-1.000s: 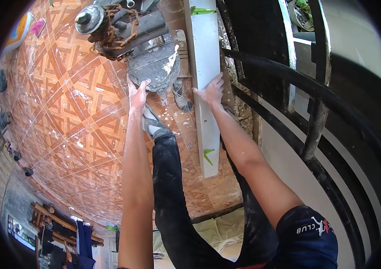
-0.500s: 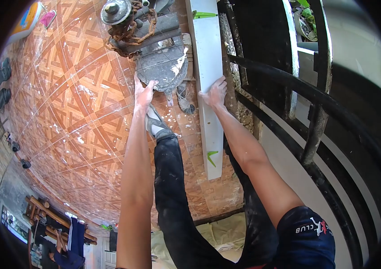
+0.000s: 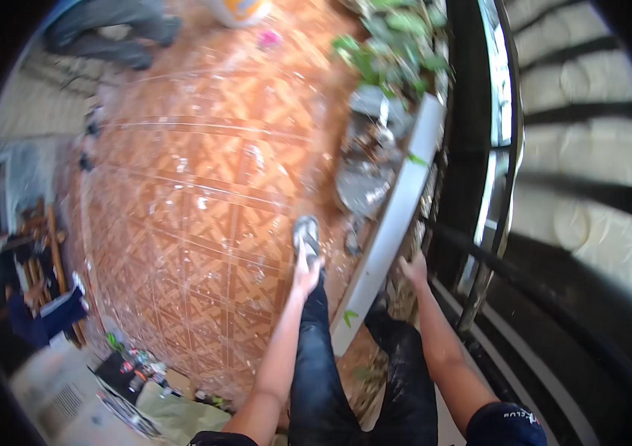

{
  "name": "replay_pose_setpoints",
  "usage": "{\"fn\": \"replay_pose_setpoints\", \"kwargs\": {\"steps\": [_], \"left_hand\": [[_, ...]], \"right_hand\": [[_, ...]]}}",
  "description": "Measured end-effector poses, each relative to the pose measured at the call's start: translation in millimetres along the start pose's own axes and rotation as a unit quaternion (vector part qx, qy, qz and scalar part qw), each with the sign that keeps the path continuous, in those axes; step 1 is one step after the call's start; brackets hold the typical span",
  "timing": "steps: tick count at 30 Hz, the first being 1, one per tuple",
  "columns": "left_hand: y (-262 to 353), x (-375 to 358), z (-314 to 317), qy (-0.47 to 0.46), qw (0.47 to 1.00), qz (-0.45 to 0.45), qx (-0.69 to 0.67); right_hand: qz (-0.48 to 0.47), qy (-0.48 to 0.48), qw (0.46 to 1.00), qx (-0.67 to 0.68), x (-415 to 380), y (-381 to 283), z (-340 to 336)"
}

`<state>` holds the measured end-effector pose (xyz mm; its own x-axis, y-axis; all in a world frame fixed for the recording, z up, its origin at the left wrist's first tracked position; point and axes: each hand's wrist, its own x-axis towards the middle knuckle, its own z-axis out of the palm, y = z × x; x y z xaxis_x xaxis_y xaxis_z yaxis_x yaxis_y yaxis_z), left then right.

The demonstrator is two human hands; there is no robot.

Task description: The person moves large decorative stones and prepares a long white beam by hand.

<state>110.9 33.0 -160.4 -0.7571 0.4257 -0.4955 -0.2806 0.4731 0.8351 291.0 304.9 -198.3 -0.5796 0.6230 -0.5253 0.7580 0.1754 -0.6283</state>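
Observation:
My left hand [image 3: 306, 273] hangs over my left leg, just short of the grey-and-white slipper [image 3: 305, 236] on my foot. Its thumb and fingers stand apart with nothing held. My right hand [image 3: 414, 268] is to the right of a long whitish bar [image 3: 387, 241] with green V-shaped marks, apart from it, fingers blurred but spread and empty. The bar lies slanted along the floor beside the railing. Left of its upper half rests a grey, worn, rounded object [image 3: 364, 184]; blur hides its details.
Patterned orange tiles [image 3: 204, 193] carry white splashes. A black metal railing [image 3: 479, 256] runs along the right. Leafy plants [image 3: 394, 48] stand at the top. Another person's trousered legs [image 3: 108, 37] show at upper left, near a white container [image 3: 240, 11]. Assorted items [image 3: 137, 368] lie lower left.
My left hand has left the grey object and drawn back toward me. My right hand has let go of the whitish bar and moved right of it. The camera view has swung left.

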Motion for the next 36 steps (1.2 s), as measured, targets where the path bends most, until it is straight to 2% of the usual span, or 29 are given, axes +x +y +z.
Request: {"fn": "replay_pose_setpoints", "kwargs": {"steps": [1,2,3,4,5,6,8,9,10,11,12,13,14,16,18,19,21,22,23,24,25,26,27,28,29,30,31,32,36], "left_hand": [[22,-39,-12,0.024,0.996,-0.028,-0.08],[4,-75,-24,0.056,0.996,-0.031,-0.06],[34,-119,-40,0.066,0.983,-0.106,-0.133],[37,-157,-52,0.109,0.976,-0.119,-0.144],[9,-194,-60,0.145,0.964,-0.102,-0.196],[-5,-233,-73,0.167,0.965,-0.143,-0.146],[3,-314,-89,0.24,0.923,-0.199,-0.227],[-72,-350,-88,0.264,0.932,-0.205,-0.141],[-97,-386,-87,0.295,0.919,-0.193,-0.175],[-113,-422,-87,0.305,0.892,-0.272,-0.193],[-123,-457,-80,0.337,0.867,-0.329,-0.16],[-91,-489,-78,0.325,0.831,-0.419,-0.165],[15,-518,-81,0.355,0.791,-0.461,-0.189],[29,-525,-67,0.355,0.789,-0.444,-0.23],[32,-536,-62,0.349,0.779,-0.427,-0.297],[29,-545,-66,0.345,0.774,-0.419,-0.326],[12,-568,-92,0.335,0.763,-0.409,-0.372],[1,-584,-113,0.33,0.758,-0.405,-0.39],[-13,-597,-138,0.325,0.754,-0.401,-0.407],[-29,-612,-161,0.316,0.748,-0.4,-0.425],[-46,-625,-180,0.307,0.741,-0.399,-0.445],[-60,-635,-199,0.296,0.733,-0.397,-0.467],[-74,-642,-218,0.286,0.724,-0.394,-0.489],[-85,-644,-230,0.274,0.712,-0.39,-0.515],[-109,-647,-247,0.288,0.731,-0.342,-0.515],[-143,-645,-266,0.3,0.748,-0.292,-0.515],[-163,-637,-287,0.292,0.752,-0.297,-0.512],[-175,-630,-311,0.271,0.751,-0.286,-0.53],[-140,-599,-376,0.277,0.794,-0.232,-0.49]], "right_hand": [[0.023,0.011,0.996,-0.088,-7,27,2],[0.05,-0.038,0.992,-0.109,-29,-12,-25],[0.052,-0.045,0.993,-0.091,-44,-18,-35],[0.071,-0.083,0.989,-0.103,-55,-21,-46],[0.082,-0.074,0.987,-0.115,-69,-27,-54],[0.095,-0.099,0.985,-0.102,-76,-27,-61],[0.092,-0.143,0.982,-0.08,-60,28,-51],[0.088,-0.177,0.978,-0.068,-76,4,-64],[0.118,-0.209,0.969,-0.058,-95,-31,-79],[0.132,-0.237,0.963,-0.011,-91,-27,-77],[0.143,-0.238,0.961,-0.011,-117,-80,-92],[0.162,-0.239,0.957,-0.009,-153,-125,-108],[0.153,-0.235,0.96,-0.01,-158,-137,-108],[0.286,-0.212,0.911,0.21,-176,-154,-99],[0.152,-0.23,0.959,0.065,-208,-195,-105],[0.172,-0.223,0.952,0.125,-195,-176,-87],[0.106,-0.147,0.977,-0.113,-193,-176,-64],[-0.012,-0.136,0.976,-0.171,-181,-152,-44],[-0.156,-0.203,0.911,-0.322,-205,-175,-51],[-0.189,-0.197,0.878,-0.394,-221,-185,-39],[0.059,-0.242,0.917,-0.311,-283,-259,-50],[-0.142,-0.314,0.842,-0.416,-258,-221,-25],[0.011,-0.27,0.926,-0.263,-314,-274,-29],[0.008,-0.287,0.918,-0.272,-311,-275,-11],[-0.018,-0.273,0.94,-0.205,-316,-276,0],[-0.062,-0.303,0.923,-0.229,-327,-294,0],[-0.075,-0.265,0.94,-0.203,-337,-305,7],[-0.159,-0.238,0.934,-0.214,-352,-327,7],[-0.086,-0.208,0.971,-0.081,-384,-345,-8]]}}
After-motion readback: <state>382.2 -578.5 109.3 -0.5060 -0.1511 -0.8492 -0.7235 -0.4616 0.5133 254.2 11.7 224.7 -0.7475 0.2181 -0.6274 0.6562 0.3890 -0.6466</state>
